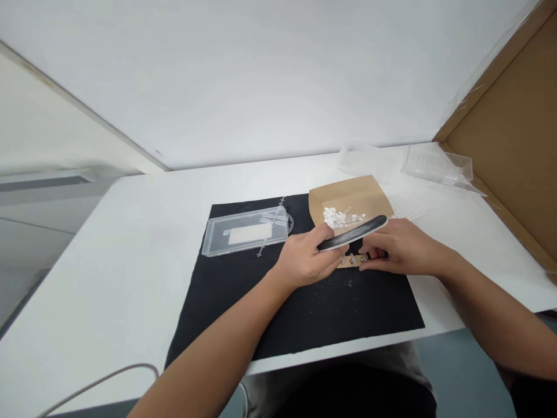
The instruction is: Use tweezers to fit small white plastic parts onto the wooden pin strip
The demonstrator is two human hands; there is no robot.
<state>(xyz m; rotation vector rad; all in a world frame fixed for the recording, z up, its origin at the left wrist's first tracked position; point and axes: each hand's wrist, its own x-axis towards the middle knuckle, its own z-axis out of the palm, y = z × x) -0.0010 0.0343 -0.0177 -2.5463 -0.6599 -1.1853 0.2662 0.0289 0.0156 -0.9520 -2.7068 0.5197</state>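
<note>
My left hand (pixel 307 255) is closed round a curved black nail file (pixel 359 231), which slants up to the right. Its fingertips reach down to the left end of a narrow yellowish strip (pixel 350 261) carrying several small shiny studs and clear pieces. At the strip's right end, the thumb and fingers of my right hand (pixel 400 249) pinch it; the far tip of the file passes just in front of that hand. Both hands are above a black mat (pixel 304 319) with white dust on it. My fingers hide part of the strip.
Behind the hands, a brown paper tray (pixel 352 191) holds a heap of small white pieces. A clear plastic case (pixel 217 235) lies on the left, with a thin clear stick across it. Clear plastic packaging (pixel 435 165) is at the back right, near a cardboard panel (pixel 509 116).
</note>
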